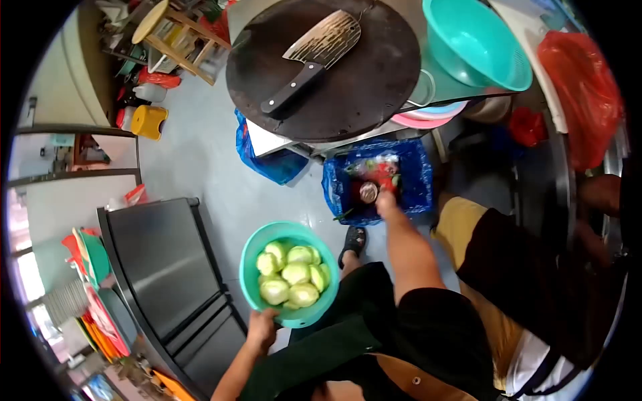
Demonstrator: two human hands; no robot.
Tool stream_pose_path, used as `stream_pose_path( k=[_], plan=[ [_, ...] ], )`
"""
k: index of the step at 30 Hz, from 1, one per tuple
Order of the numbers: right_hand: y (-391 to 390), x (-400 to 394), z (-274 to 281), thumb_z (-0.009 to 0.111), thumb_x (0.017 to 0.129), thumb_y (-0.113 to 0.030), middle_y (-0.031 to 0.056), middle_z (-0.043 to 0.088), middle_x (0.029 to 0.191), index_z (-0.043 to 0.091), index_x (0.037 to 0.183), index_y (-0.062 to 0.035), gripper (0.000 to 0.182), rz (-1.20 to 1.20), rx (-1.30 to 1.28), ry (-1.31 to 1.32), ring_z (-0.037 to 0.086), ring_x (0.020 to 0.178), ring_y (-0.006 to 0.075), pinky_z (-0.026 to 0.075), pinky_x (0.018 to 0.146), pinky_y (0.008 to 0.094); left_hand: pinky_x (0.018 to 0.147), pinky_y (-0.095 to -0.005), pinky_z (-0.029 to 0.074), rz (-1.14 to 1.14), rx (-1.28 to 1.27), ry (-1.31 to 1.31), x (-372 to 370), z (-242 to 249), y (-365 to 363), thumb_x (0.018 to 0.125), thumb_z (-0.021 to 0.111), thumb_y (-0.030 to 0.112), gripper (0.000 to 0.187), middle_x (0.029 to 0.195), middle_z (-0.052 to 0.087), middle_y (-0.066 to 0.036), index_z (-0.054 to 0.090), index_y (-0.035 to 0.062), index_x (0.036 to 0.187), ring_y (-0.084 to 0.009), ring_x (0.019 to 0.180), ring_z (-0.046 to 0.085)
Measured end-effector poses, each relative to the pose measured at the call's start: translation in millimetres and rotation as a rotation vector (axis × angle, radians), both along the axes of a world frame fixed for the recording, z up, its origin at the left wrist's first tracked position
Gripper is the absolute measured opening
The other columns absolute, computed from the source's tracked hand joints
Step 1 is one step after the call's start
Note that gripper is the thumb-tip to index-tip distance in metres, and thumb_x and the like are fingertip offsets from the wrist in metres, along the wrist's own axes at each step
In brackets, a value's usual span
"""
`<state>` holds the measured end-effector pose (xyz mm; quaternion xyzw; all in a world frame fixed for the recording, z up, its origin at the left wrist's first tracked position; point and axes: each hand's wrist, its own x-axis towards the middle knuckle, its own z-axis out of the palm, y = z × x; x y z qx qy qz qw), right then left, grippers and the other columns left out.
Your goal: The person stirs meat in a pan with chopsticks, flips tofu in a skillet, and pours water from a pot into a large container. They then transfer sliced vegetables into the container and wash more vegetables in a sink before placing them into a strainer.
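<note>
My left hand (263,329) is closed on the rim of a teal plastic basin (249,267). In the basin lie several pale green, rounded, peeled vegetables (296,273). Over a bin lined with a blue plastic bag (419,175), my right hand (386,202) reaches down with its arm stretched out. Its fingers are blurred, so I cannot make out whether they hold anything. Red and clear scraps (382,170) and a round, pale-topped item (368,192) show inside the bin, close to my right hand.
A cleaver (321,50) lies on a round dark chopping board (267,40) above the bin. Beside it is a teal colander (468,40). A dark cabinet (160,260) stands at left. Another person (508,274) stands close at right. A yellow stool (148,122) sits farther off.
</note>
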<state>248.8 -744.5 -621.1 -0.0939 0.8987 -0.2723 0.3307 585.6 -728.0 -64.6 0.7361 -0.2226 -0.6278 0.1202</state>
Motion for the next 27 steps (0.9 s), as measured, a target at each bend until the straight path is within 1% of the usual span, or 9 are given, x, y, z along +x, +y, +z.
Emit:
stream_pose_path(
  k=[2,7,11,12,14,22,24,25,27],
  plan=[
    [-42,-29,260,0.029,0.086,-0.051,0.0019,0.039,0.051,0.044,0.077,-0.0169,0.038,-0.385,0.09,-0.791,0.026,0.031,0.0087,0.017,0.027,0.021,0.057,-0.0363,0.051,0.001,0.014,0.06,-13,-11,-18,0.069,0.043,0.002,0.034,0.086,0.052,-0.016,0.041,-0.0055,0.102,-0.0256,0.069,0.056],
    [-30,-70,262,0.027,0.088,-0.046,0.0013,0.039,0.051,0.045,0.078,-0.0153,0.037,-0.415,-0.171,-1.36,0.026,0.034,0.0077,0.017,0.029,0.0197,0.052,-0.0369,0.054,-0.121,0.023,0.077,-23,-34,-57,0.067,0.038,-0.001,0.039,0.089,0.051,-0.018,0.038,-0.007,0.106,-0.0288,0.069,0.058],
    [-38,-62,279,0.032,0.088,-0.038,0.0006,0.038,0.051,0.045,0.083,-0.0148,0.027,-0.295,-0.042,-0.936,0.026,0.034,0.0079,0.018,0.03,0.0207,0.054,-0.0372,0.054,-0.213,0.06,0.074,-35,-53,-76,0.067,0.037,-0.002,0.043,0.094,0.05,-0.019,0.036,-0.006,0.11,-0.0308,0.072,0.058],
    [-35,-68,269,0.031,0.088,-0.039,0.0001,0.038,0.049,0.045,0.08,-0.0143,0.03,-0.341,-0.102,-1.063,0.027,0.034,0.0081,0.018,0.03,0.021,0.054,-0.0373,0.054,-0.231,0.05,0.058,-39,-61,-80,0.068,0.037,-0.002,0.044,0.095,0.05,-0.019,0.035,-0.006,0.111,-0.0308,0.073,0.058],
    [-30,-60,272,0.029,0.089,-0.037,-0.0017,0.036,0.049,0.043,0.07,-0.0165,0.031,-0.284,0.079,-0.797,0.027,0.035,0.0064,0.017,0.03,0.0188,0.054,-0.0374,0.054,-0.256,0.051,0.049,-42,-70,-84,0.068,0.037,-0.002,0.044,0.096,0.049,-0.019,0.034,-0.0059,0.112,-0.0308,0.075,0.058],
    [-21,-66,290,0.031,0.089,-0.038,0.0,0.037,0.05,0.043,0.068,-0.0126,0.035,-0.567,-0.491,-1.105,0.024,0.035,0.0055,0.014,0.029,0.0184,0.064,-0.0353,0.051,-0.387,-0.062,0.106,-66,-77,-97,0.066,0.035,-0.005,0.05,0.103,0.046,-0.018,0.031,-0.0039,0.116,-0.0284,0.09,0.052],
    [-2,-48,254,0.027,0.086,-0.042,0.0196,0.059,0.087,0.057,0.093,-0.0076,0.046,0.414,0.389,0.19,0.059,0.077,0.0317,0.047,0.065,0.0363,0.08,-0.0343,0.044,-0.402,-0.131,0.202,-74,-77,-97,0.066,0.034,-0.006,0.055,0.112,0.042,-0.016,0.027,-0.0004,0.12,-0.0262,0.102,0.045],
    [-4,-56,261,0.025,0.086,-0.044,0.0252,0.05,0.107,0.052,0.107,-0.0019,0.054,0.179,0.482,-0.084,0.045,0.106,0.0361,0.034,0.091,0.0392,0.088,-0.0333,0.037,-0.484,-0.227,0.233,-65,-104,-96,0.067,0.033,-0.006,0.057,0.116,0.039,-0.016,0.024,0.0014,0.122,-0.0254,0.105,0.043],
    [7,-68,253,0.024,0.087,-0.043,0.0257,0.053,0.1,0.056,0.096,0.0029,0.057,0.021,0.327,-0.011,0.05,0.098,0.0378,0.038,0.085,0.0406,0.091,-0.0344,0.034,-0.669,-0.423,0.184,-80,-125,-99,0.069,0.035,-0.006,0.062,0.119,0.037,-0.02,0.016,0.0017,0.128,-0.0279,0.113,0.036]
  ],
)
